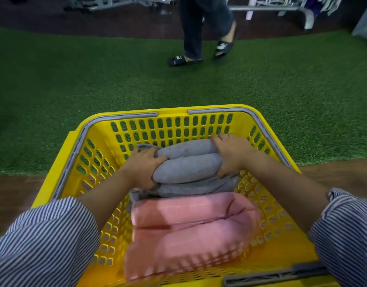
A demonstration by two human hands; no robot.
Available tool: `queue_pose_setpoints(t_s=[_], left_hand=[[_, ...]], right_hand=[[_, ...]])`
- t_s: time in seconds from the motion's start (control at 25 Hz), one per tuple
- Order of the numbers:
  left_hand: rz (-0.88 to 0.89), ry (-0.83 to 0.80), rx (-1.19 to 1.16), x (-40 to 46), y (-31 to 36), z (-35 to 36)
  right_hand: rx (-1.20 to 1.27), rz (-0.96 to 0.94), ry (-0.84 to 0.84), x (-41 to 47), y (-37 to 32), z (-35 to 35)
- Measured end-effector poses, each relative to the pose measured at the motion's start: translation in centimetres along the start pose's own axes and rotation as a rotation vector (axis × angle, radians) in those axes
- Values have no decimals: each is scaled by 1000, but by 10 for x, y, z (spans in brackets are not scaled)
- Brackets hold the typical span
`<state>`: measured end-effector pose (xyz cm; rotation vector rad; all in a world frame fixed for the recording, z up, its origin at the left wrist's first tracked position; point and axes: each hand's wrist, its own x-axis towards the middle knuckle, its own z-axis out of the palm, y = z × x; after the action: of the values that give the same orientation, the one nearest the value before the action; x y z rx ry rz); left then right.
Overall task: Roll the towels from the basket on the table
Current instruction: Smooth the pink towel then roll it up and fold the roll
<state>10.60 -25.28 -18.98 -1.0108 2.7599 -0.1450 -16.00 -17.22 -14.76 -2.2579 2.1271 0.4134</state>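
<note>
The left hand (pixel 144 165) curls its fingers round the left end of the grey towels (pixel 187 167), and the right hand (pixel 230 155) curls round the right end, so both hands hold the same soft bundle from its two sides. The grey towels look folded and stacked, with more grey cloth (pixel 190 188) under the part that is held. They sit inside the yellow basket (pixel 99 141), toward its far wall. Just in front of them, nearer the person, lies a fat pink towel (pixel 190 228), also in the basket. The basket stands on the brown table (pixel 15 195), and both arms in striped sleeves (pixel 44 241) reach down into it. Beyond the table there is green grass-like floor (pixel 95 79), and another person's legs in black sandals (pixel 178 60) stand far off. The step now seems to be lifting the grey towels out. To do it well, the hands should squeeze evenly from both ends, so the stack does not sag in the middle or fall open. They should lift straight up, high enough to pass the basket rim, and not drag the cloth below along. Then the towels need a flat bare spot on the table for rolling.
</note>
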Motion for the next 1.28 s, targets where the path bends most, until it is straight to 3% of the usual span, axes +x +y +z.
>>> queue_pose_setpoints(t_s=[0.12, 0.24, 0.32, 0.4, 0.56, 0.76, 0.84, 0.96, 1.04, 1.28], left_hand=[[-74, 227, -11, 9, 1, -5], [-87, 33, -95, 7, 5, 8], [-103, -150, -364, 3, -6, 7], [-91, -185, -483, 8, -19, -1], [-22, -112, -218, 4, -10, 1], [-171, 61, 8, 7, -11, -10], [-236, 58, 81, 9, -8, -6], [-207, -76, 10, 9, -1, 7], [-175, -76, -89, 8, -3, 4], [-133, 109, -44, 6, 0, 7]], right_hand=[[98, 30, 114, 0, 15, -2], [103, -17, 65, 2, 19, 9], [101, -27, 38, 3, 18, 14], [97, -8, 16, 5, 21, 14], [99, -9, -33, 8, 23, 13], [183, 0, 29, 3, 22, 9], [137, 11, 9, 2, 19, 6], [-112, -10, 43, -1, 2, 7], [-201, -45, 86, -3, -7, 9], [-111, 20, 301, 2, -10, 22]])
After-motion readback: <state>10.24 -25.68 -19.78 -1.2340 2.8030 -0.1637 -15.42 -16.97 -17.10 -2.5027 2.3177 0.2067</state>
